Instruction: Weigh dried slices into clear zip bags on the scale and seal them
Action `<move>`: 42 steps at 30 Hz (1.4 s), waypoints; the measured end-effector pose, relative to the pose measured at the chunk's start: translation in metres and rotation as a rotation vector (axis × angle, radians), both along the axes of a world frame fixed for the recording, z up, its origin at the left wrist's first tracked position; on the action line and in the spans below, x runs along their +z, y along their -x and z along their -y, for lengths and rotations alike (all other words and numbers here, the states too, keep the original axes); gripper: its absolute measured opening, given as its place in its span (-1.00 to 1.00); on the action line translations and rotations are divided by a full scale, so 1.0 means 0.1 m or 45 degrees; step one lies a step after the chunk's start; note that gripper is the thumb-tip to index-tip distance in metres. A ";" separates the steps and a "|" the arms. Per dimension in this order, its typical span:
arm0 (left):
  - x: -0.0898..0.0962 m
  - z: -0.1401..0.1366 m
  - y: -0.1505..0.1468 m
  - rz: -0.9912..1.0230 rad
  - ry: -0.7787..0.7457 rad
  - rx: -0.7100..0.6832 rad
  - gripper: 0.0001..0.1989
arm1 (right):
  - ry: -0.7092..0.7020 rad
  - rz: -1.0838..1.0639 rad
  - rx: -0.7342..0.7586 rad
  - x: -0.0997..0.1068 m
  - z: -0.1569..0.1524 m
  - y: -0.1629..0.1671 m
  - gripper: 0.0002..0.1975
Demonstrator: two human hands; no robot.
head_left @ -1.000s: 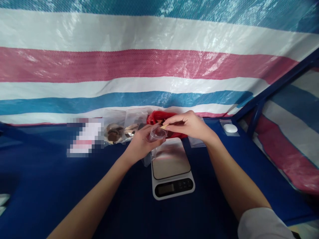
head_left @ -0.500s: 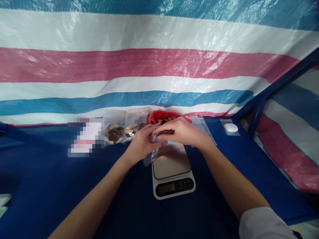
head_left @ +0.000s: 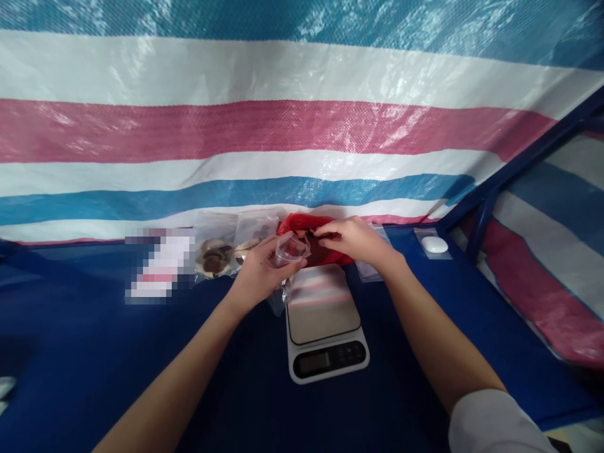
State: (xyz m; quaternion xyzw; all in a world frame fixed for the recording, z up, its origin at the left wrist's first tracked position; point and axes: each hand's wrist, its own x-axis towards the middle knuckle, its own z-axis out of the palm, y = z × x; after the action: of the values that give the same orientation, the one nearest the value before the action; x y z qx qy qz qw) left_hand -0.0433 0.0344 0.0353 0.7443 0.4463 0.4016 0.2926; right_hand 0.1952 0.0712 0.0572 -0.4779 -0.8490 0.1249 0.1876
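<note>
The left hand (head_left: 261, 270) grasps a clear cup (head_left: 292, 250), fingers curled round its side, holding it just over the far end of a kitchen scale (head_left: 325, 308) on the blue worktop (head_left: 401, 384). The right hand (head_left: 357, 240) is at the open mouth of a red bag (head_left: 302, 222), behind the scale and just beside the cup. Its thumb and fingers are close together, but I cannot tell whether a piece is pinched between them.

To do this well, I would keep the cup level and near the bag, so each reach stays short and a dropped piece lands inside the cup. A light grip matters, as the thin wall probably dents easily. The right fingers should pick by feel without dragging the bag's edge, and both wrists should stay off the scale's plate.

Compared with the frame half a second ago, the right fingers, then at the cup's rim, are now apart from it and over the bag. The cup's opening shows clearly again, and the left hand keeps its hold. The scale has not visibly shifted on the worktop.
</note>
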 end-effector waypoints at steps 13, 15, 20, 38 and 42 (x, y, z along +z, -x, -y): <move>0.02 -0.02 0.03 -0.006 -0.010 0.054 -0.44 | -0.053 0.358 -0.060 -0.38 0.01 0.44 -0.65; 0.03 -0.03 0.04 -0.010 -0.006 0.070 -0.44 | -0.062 0.358 -0.050 -0.40 -0.01 0.48 -0.65; 0.02 -0.04 0.06 -0.015 -0.014 0.082 -0.42 | -0.036 0.377 -0.036 -0.41 -0.04 0.53 -0.63; 0.04 -0.03 0.05 0.001 0.015 0.065 -0.44 | -0.055 0.500 -0.164 -0.38 -0.08 0.48 -0.60; 0.03 -0.04 0.06 -0.002 0.008 0.073 -0.43 | -0.050 0.279 -0.153 -0.40 -0.14 0.42 -0.60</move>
State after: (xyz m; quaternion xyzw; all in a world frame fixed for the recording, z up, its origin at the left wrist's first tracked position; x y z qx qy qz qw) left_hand -0.0494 0.0384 0.0384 0.7305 0.4690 0.4078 0.2829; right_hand 0.1527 0.0852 0.0169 -0.5350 -0.8365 0.0436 0.1101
